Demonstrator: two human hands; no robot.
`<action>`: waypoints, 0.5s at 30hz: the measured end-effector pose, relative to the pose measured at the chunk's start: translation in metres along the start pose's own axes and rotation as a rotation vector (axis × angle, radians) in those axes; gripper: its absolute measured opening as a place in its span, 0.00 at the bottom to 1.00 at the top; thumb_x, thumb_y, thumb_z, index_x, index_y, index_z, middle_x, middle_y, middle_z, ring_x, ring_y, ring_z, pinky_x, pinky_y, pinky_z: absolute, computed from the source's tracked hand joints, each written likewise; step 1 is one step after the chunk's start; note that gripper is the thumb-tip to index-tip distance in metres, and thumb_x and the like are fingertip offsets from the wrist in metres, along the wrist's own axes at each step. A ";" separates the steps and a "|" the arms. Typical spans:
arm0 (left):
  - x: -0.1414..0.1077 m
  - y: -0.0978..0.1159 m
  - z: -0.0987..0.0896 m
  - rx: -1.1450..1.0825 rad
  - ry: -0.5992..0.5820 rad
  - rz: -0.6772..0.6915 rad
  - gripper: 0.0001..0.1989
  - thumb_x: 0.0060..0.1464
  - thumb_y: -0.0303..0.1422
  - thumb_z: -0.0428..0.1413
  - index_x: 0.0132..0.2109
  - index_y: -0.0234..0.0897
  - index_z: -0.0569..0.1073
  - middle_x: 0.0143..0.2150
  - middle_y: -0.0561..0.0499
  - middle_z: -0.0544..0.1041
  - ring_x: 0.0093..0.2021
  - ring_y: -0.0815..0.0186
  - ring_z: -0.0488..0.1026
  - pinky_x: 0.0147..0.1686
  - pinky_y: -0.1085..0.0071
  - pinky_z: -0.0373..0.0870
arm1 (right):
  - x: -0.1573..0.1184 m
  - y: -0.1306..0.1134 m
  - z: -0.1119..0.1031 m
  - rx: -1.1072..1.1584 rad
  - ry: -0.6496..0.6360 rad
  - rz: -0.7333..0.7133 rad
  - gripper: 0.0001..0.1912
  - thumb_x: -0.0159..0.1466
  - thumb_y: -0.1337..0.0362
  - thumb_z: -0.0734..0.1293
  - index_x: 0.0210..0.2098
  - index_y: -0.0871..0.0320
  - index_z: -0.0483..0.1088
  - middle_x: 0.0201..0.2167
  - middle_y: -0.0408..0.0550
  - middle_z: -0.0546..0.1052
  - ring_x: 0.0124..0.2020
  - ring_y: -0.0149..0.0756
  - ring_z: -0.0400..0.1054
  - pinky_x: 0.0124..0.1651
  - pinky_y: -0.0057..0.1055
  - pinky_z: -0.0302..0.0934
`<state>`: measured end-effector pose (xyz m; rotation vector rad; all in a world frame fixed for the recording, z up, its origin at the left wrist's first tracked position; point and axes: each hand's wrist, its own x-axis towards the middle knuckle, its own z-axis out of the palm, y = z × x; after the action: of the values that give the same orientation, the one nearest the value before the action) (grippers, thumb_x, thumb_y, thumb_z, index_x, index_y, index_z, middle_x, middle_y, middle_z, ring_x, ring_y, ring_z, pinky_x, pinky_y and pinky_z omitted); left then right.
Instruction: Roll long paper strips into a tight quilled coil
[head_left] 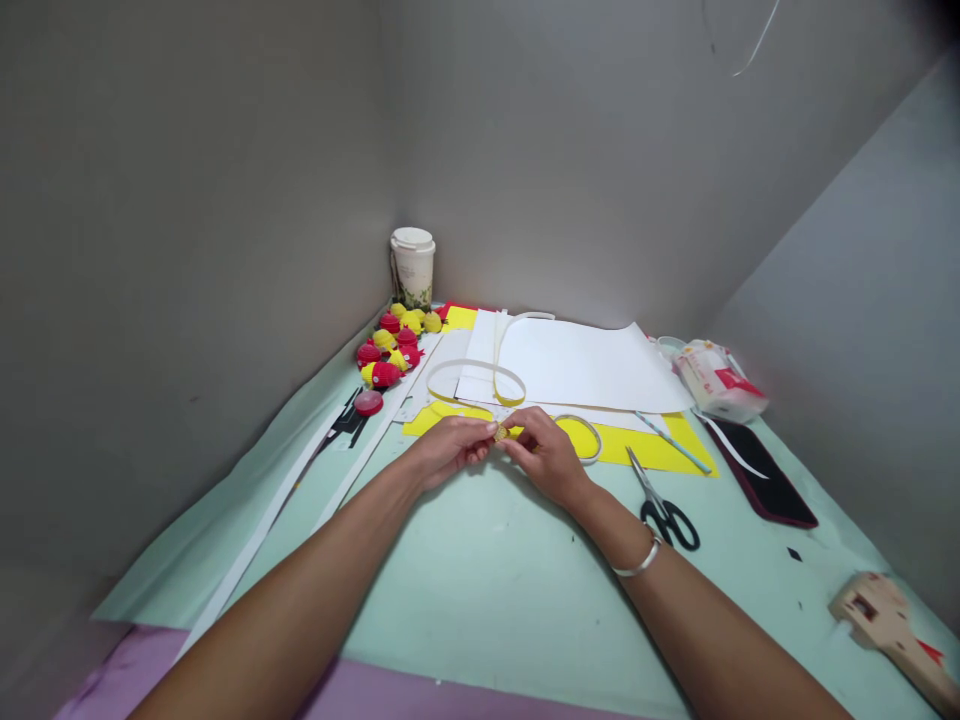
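Roll (501, 434), small, yellowish, detail unclear, pinched by left hand (452, 447) and right hand (549, 458), close together. Lidded white cup (413, 268), contents hidden.

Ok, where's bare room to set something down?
Largest: green surface between the arms, left hand and right hand at its far end, bar specks. Smaller: between scissors and glue gun, around a dark scrap. Crowded: beyond the hands, paper and curled strips; far left, red and yellow pieces by cup.
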<state>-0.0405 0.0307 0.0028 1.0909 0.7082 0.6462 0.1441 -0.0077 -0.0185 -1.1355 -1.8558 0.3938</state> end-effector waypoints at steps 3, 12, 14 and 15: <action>0.000 0.000 0.000 0.007 0.004 0.002 0.13 0.48 0.38 0.62 0.31 0.29 0.75 0.25 0.51 0.68 0.25 0.72 0.61 0.26 0.74 0.56 | 0.000 -0.001 -0.001 0.001 -0.007 -0.004 0.08 0.62 0.62 0.67 0.42 0.54 0.70 0.39 0.49 0.72 0.35 0.35 0.68 0.33 0.30 0.66; 0.001 0.001 -0.001 0.001 0.004 -0.011 0.13 0.49 0.38 0.61 0.31 0.29 0.75 0.26 0.51 0.68 0.25 0.73 0.61 0.26 0.74 0.56 | 0.002 0.000 -0.002 0.011 -0.043 -0.011 0.09 0.63 0.63 0.67 0.44 0.52 0.71 0.39 0.49 0.72 0.37 0.37 0.68 0.36 0.32 0.66; 0.001 0.000 -0.001 0.001 0.006 -0.022 0.12 0.50 0.38 0.61 0.31 0.29 0.75 0.25 0.52 0.67 0.25 0.73 0.61 0.26 0.74 0.56 | 0.002 0.001 -0.002 0.007 -0.048 -0.014 0.09 0.63 0.63 0.67 0.44 0.52 0.71 0.40 0.49 0.72 0.38 0.37 0.68 0.36 0.32 0.66; 0.001 0.000 -0.002 0.001 0.005 -0.025 0.12 0.50 0.38 0.61 0.31 0.29 0.74 0.25 0.52 0.67 0.25 0.73 0.61 0.26 0.74 0.55 | 0.002 0.001 -0.003 0.006 -0.051 -0.016 0.09 0.63 0.63 0.67 0.44 0.52 0.71 0.40 0.49 0.72 0.38 0.37 0.68 0.36 0.32 0.66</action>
<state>-0.0409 0.0327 0.0019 1.0800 0.7253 0.6269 0.1464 -0.0056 -0.0166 -1.1151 -1.9058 0.4224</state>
